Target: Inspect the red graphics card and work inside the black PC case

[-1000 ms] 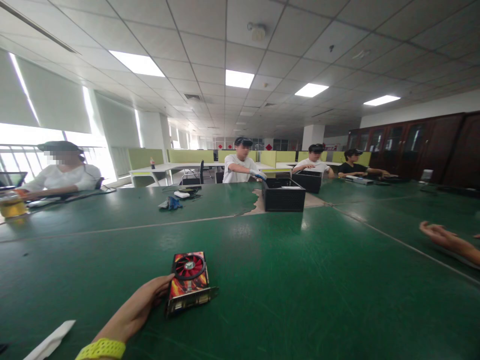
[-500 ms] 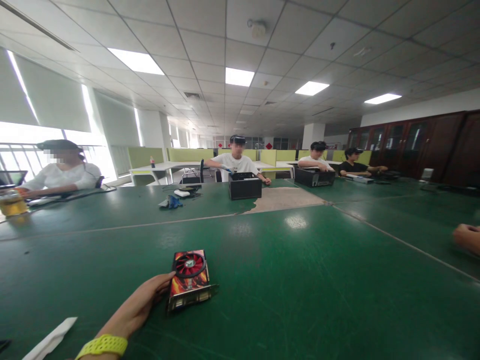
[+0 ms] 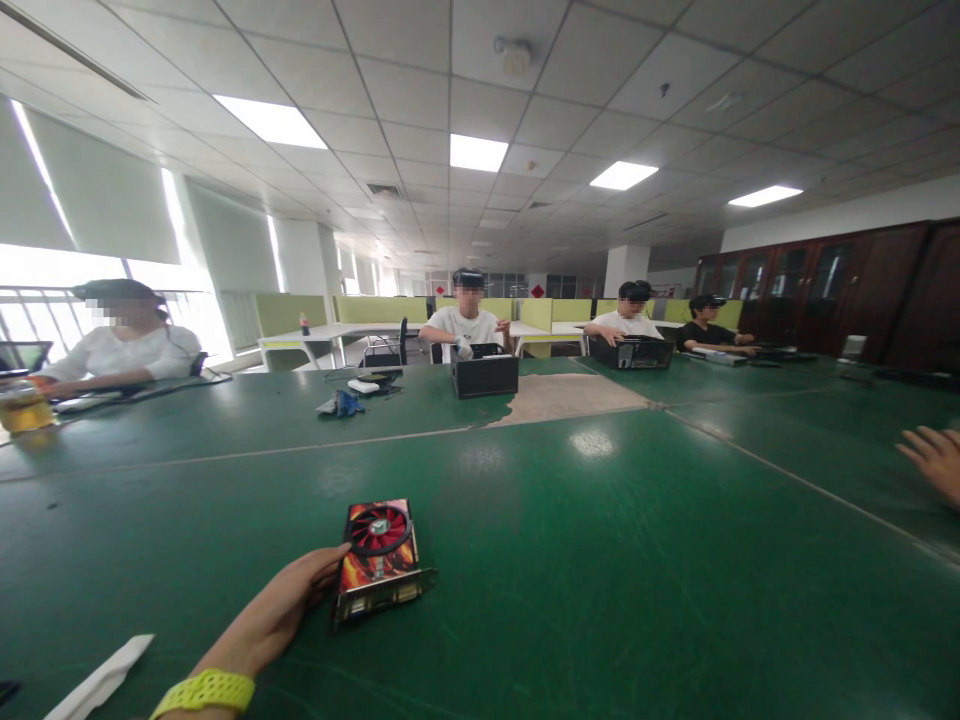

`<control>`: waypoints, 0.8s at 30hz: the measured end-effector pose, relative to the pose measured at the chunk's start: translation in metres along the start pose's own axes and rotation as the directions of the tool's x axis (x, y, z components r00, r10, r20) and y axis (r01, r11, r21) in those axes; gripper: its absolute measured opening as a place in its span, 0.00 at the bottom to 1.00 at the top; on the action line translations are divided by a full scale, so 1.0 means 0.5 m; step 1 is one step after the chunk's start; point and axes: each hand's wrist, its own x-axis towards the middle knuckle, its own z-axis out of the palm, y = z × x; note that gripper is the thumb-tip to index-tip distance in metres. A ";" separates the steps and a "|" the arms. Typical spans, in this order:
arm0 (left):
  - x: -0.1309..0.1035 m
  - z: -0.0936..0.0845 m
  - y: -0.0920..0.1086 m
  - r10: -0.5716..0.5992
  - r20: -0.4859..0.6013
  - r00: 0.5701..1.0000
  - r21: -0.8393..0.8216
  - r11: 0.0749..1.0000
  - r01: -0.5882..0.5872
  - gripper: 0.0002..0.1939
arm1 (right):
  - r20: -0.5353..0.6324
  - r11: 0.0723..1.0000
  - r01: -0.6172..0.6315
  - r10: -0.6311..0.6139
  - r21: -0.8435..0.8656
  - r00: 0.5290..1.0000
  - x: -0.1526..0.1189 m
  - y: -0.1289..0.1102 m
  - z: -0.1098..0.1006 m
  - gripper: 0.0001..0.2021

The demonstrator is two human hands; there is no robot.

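head view shows your left hand low and left of centre, fingers loosely spread against the card flat on the table, steadying it, while your right hand hangs open and empty at the right edge.

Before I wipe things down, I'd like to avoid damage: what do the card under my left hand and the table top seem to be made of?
The card looks like glossy red-and-orange plastic with a fan, with a metal bracket along its near edge. The table seems covered in a dark green, slightly shiny sheet, perhaps vinyl; a patch worn away farther back shows tan board. The left hand touches the card's side.
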 end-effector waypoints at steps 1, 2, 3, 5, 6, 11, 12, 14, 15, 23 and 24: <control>0.004 -0.003 -0.002 -0.001 0.000 1.000 -0.002 1.000 0.001 0.09 | -0.023 1.000 -0.019 0.020 0.010 1.000 -0.003 0.005 0.001 0.36; 0.008 -0.007 -0.005 -0.001 0.000 1.000 -0.002 1.000 0.001 0.09 | -0.043 0.999 -0.030 0.031 0.014 0.999 -0.005 0.009 0.001 0.35; 0.012 -0.010 -0.008 -0.001 -0.002 1.000 -0.001 1.000 0.001 0.09 | -0.062 0.999 -0.038 0.039 0.017 0.997 -0.006 0.012 -0.001 0.33; 0.019 -0.016 -0.012 -0.002 0.003 1.000 0.008 1.000 0.002 0.10 | -0.101 0.998 -0.052 0.055 0.032 0.993 -0.007 0.016 -0.021 0.32; 0.022 -0.017 -0.014 0.001 0.007 1.000 0.012 1.000 -0.001 0.10 | -0.111 0.998 -0.053 0.057 0.039 0.992 -0.008 0.018 -0.041 0.32; 0.016 -0.010 -0.010 0.006 0.042 0.999 0.018 1.000 -0.007 0.10 | -0.085 0.998 -0.033 0.037 0.046 0.996 -0.028 0.057 -0.260 0.28; 0.013 -0.008 -0.008 0.006 0.041 0.999 0.017 1.000 -0.007 0.09 | -0.113 0.998 -0.042 0.047 0.041 0.993 -0.031 0.071 -0.317 0.30; 0.008 -0.004 -0.005 0.009 0.034 0.999 0.018 1.000 -0.010 0.08 | -0.234 0.996 -0.082 0.085 0.023 0.969 -0.032 0.098 -0.418 0.36; 0.007 -0.004 -0.004 0.009 0.030 1.000 0.020 1.000 -0.009 0.07 | -0.308 0.995 -0.103 0.104 0.020 0.946 -0.029 0.108 -0.453 0.38; 0.014 -0.010 -0.009 0.004 0.018 1.000 0.013 1.000 -0.005 0.09 | -0.251 0.969 -0.163 0.207 0.185 0.946 -0.007 0.054 -0.195 0.29; 0.014 -0.010 -0.010 0.004 0.012 1.000 0.010 1.000 -0.004 0.09 | -0.236 0.968 -0.164 0.207 0.189 0.949 -0.011 0.045 -0.163 0.25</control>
